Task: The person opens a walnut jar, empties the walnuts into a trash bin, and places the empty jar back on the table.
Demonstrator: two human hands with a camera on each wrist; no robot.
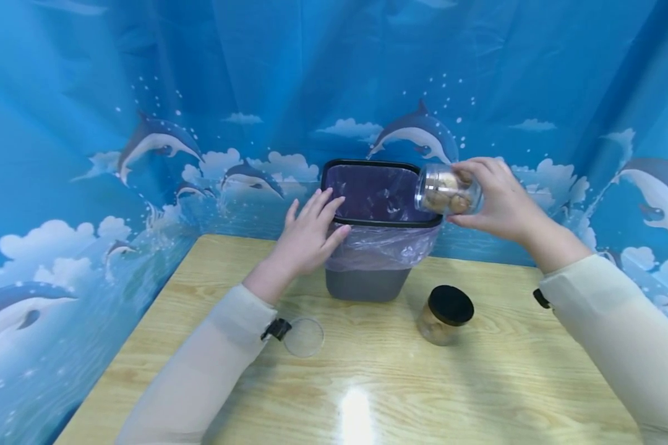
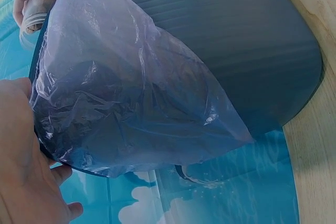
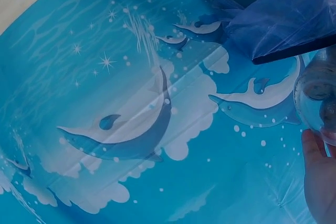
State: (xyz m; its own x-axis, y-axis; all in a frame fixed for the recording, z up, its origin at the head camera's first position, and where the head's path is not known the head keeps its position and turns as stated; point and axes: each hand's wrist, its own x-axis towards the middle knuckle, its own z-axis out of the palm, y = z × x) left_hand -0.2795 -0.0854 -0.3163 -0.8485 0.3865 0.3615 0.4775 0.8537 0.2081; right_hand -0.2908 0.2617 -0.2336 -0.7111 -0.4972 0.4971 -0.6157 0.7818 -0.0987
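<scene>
Head view alone shows the black-lidded jar point(image 1: 446, 313) near the lined bin point(image 1: 367, 284).

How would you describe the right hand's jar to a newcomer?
On the wooden table, find the grey bin with the purple bag. Beside the right end of its black rim, in the head view, the right hand holds a clear jar, tipped sideways with brownish pieces inside. The other jar stands under a black lid; this one shows none.

jars point(image 1: 448, 190) point(image 1: 436, 327): 2 | black lid point(image 1: 451, 305): 1 | clear disc point(image 1: 305, 339): 1 | bin point(image 1: 367, 285): 1 | liner point(image 1: 389, 246): 1 | table point(image 1: 289, 402): 1
</scene>
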